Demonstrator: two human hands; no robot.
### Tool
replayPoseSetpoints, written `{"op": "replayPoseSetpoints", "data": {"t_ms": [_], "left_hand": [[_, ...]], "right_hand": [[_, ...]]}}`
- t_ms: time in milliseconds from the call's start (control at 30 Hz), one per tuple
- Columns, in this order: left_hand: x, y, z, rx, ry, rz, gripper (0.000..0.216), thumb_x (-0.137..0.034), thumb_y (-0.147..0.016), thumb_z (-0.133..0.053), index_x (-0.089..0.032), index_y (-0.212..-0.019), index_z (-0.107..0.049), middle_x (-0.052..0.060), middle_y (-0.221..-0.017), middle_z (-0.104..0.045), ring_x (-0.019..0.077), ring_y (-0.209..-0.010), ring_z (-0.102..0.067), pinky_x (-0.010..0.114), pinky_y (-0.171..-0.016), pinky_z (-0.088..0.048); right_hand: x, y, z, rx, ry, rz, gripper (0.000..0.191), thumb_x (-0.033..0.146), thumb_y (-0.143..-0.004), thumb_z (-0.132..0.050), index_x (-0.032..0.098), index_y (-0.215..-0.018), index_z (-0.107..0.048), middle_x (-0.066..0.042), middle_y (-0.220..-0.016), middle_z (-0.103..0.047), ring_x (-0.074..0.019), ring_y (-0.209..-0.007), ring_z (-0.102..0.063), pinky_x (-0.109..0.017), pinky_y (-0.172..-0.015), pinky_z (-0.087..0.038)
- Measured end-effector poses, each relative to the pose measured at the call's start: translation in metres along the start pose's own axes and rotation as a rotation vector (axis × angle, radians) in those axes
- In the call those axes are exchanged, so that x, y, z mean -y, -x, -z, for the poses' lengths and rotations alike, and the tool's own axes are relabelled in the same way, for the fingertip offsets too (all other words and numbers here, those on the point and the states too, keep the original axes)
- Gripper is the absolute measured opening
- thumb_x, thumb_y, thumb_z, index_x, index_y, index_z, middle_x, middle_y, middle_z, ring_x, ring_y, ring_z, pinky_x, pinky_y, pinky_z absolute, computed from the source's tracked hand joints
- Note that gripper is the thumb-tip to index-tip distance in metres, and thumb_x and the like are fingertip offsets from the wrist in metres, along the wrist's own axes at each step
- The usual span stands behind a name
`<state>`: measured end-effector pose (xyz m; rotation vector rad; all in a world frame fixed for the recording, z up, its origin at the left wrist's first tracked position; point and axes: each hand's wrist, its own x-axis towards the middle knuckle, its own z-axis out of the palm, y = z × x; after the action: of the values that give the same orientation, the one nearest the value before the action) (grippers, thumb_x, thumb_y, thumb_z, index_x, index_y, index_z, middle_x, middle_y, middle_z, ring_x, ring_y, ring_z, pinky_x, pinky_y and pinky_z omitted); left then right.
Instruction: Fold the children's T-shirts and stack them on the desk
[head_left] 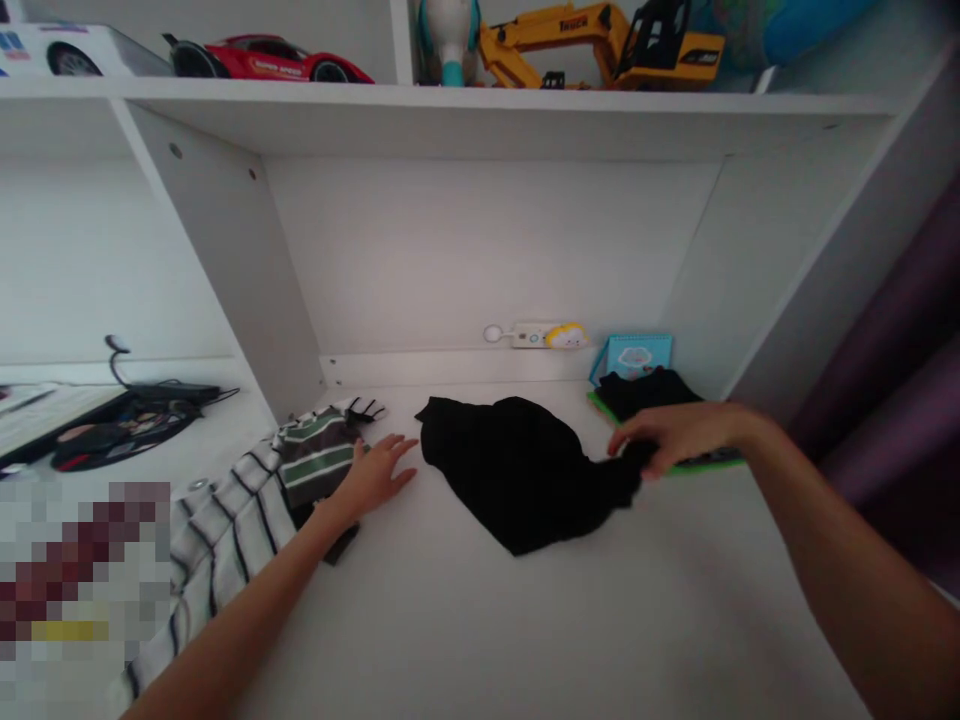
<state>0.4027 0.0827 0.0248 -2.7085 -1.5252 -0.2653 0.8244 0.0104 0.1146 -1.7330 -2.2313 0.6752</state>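
A crumpled black garment [517, 470] lies in the middle of the white desk [570, 620]. My right hand [679, 435] is closed on its right corner, fingers curled down over the cloth. My left hand [375, 475] lies flat and open on the desk, fingers stretched toward the black garment's left edge, a short gap between them. Just left of that hand is a green, white and dark striped cloth [319, 455]. A white shirt with dark stripes [217, 530] lies further left, under my left forearm.
A folded black item on something green [652, 400] sits at the back right, in front of a blue card [637, 355]. A white power strip [536, 335] runs along the back wall. Toy cars and a yellow excavator [600, 40] stand on the shelf above. Cables lie at the left.
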Motion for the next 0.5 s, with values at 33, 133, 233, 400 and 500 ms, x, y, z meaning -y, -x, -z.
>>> {"op": "replayPoseSetpoints", "data": {"t_ms": [33,133,233,400,500], "left_hand": [[-0.010,-0.003,-0.002,0.040,0.045,-0.065,0.048,-0.032,-0.083,-0.043,-0.026,-0.130,-0.035,0.012,-0.135,-0.036,0.0277,-0.122,-0.034,0.058,-0.096,-0.020],[-0.033,-0.015,-0.013,0.108,0.127,-0.199,0.049,-0.029,-0.080,-0.048,-0.030,-0.128,-0.037,0.009,-0.140,-0.027,0.0284,-0.126,-0.027,0.052,-0.094,-0.029],[-0.051,-0.029,-0.023,0.055,0.160,-0.252,0.028,-0.026,-0.083,-0.043,-0.024,-0.108,-0.054,0.009,-0.129,-0.043,0.0263,-0.120,-0.036,0.046,-0.094,-0.031],[-0.070,-0.034,-0.011,-0.034,0.347,-0.250,0.027,-0.027,-0.089,-0.029,-0.019,-0.097,-0.053,0.003,-0.081,-0.061,0.0168,-0.075,-0.057,0.031,-0.077,-0.042],[-0.064,-0.032,0.013,-0.085,0.486,-0.201,0.030,-0.033,-0.089,-0.029,-0.019,-0.087,-0.055,0.001,-0.072,-0.058,0.0153,-0.069,-0.055,0.026,-0.068,-0.042]], "right_hand": [[-0.010,0.009,-0.006,0.110,0.094,-0.082,0.047,0.037,-0.049,-0.074,0.020,-0.092,-0.066,-0.004,-0.079,-0.065,-0.0227,-0.074,-0.063,-0.033,-0.069,-0.050],[-0.021,0.024,-0.031,0.110,0.145,-0.169,0.056,0.048,-0.065,-0.061,0.020,-0.114,-0.057,-0.009,-0.099,-0.063,-0.0248,-0.088,-0.060,-0.035,-0.079,-0.046],[-0.019,0.021,-0.063,-0.038,0.131,-0.058,0.058,0.049,-0.075,-0.049,0.020,-0.124,-0.047,-0.010,-0.118,-0.054,-0.0256,-0.105,-0.053,-0.036,-0.090,-0.040],[-0.034,0.006,-0.091,-0.231,0.114,-0.144,0.049,0.040,-0.073,-0.050,0.013,-0.113,-0.054,-0.014,-0.108,-0.059,-0.0284,-0.101,-0.054,-0.040,-0.088,-0.040],[-0.042,0.008,-0.088,-0.047,-0.210,-0.159,0.037,0.046,-0.073,-0.050,0.017,-0.093,-0.061,-0.008,-0.089,-0.065,-0.0245,-0.083,-0.061,-0.037,-0.073,-0.048]]}}
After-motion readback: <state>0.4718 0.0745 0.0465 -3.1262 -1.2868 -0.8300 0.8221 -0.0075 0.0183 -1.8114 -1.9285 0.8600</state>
